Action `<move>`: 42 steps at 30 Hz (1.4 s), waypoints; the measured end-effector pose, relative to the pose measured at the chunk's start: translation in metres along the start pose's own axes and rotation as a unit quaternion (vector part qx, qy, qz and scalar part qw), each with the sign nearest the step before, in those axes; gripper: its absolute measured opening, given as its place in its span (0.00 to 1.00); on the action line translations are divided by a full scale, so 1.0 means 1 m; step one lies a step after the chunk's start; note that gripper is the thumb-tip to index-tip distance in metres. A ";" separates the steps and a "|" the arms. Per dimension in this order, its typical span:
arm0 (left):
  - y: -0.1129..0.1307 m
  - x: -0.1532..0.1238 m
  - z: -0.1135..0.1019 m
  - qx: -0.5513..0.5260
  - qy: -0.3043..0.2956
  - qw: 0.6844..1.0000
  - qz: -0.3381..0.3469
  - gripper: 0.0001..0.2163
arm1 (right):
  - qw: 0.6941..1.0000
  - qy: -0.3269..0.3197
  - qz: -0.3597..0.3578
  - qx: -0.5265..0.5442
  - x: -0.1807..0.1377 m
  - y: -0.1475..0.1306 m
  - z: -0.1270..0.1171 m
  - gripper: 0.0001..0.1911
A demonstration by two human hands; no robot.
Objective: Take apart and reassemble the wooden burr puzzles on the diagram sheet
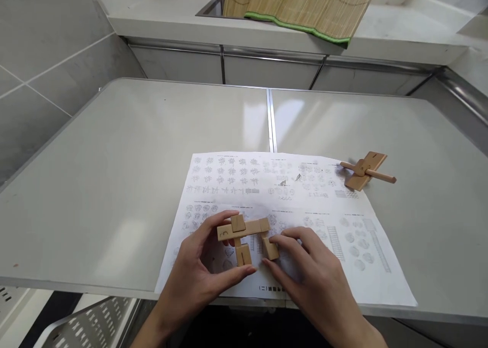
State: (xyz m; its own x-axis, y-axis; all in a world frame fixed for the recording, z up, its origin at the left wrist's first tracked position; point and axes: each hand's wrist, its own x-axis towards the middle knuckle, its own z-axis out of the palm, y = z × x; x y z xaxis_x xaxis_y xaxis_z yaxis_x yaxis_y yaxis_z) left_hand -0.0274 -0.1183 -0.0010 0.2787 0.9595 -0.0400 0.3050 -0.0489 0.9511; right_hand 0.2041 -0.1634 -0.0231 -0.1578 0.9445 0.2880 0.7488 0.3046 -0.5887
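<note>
My left hand [190, 269] is closed around a partly joined wooden puzzle [249, 229], its fingers behind the left end and its thumb beneath the lower block. The puzzle has a long notched bar with a number on its left end. One square block end pokes up through it and another block [243, 255] hangs below. From the right, my right hand [318, 264] pinches a wooden block [271, 249] between thumb and fingers, just under the bar's right end. Whether that block is joined to the bar cannot be made out.
Under my hands lies a large printed sheet [297, 206] with small diagrams. Another wooden puzzle assembly [366, 170], flat plates crossed by a rod, rests on its right edge. The white folding table [114, 185] has a centre seam. Behind it are a counter [171, 25] and a bamboo mat [305, 5].
</note>
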 end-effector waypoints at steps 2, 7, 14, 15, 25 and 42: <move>0.000 0.000 0.000 0.002 -0.002 1.000 0.002 0.32 | 1.000 -0.017 -0.023 0.003 0.002 0.000 -0.007 0.11; -0.001 -0.002 0.001 0.005 -0.008 1.000 0.021 0.32 | 0.996 -0.056 -0.067 -0.007 0.003 -0.006 -0.031 0.16; 0.006 -0.002 0.001 0.038 -0.020 0.996 0.079 0.30 | 0.994 -0.039 -0.087 -0.057 0.001 -0.026 -0.042 0.13; 0.007 -0.002 0.001 0.045 -0.023 0.995 0.091 0.30 | 0.993 -0.033 -0.090 -0.062 0.002 -0.028 -0.042 0.12; 0.008 -0.010 0.001 0.069 -0.071 0.982 0.158 0.27 | 0.985 -0.060 -0.101 -0.127 0.000 -0.048 -0.043 0.10; 0.006 -0.017 0.002 0.037 -0.122 0.977 0.172 0.27 | 0.995 -0.063 -0.071 -0.001 -0.010 -0.061 -0.035 0.09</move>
State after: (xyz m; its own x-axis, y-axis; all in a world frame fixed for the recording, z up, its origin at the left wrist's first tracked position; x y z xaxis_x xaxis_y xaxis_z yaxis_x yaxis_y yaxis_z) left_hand -0.0282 -0.1355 0.0046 0.5827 0.7883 0.1978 0.2171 -0.3855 0.8968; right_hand 0.1826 -0.1959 0.0361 -0.3419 0.8997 0.2715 0.7142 0.4365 -0.5472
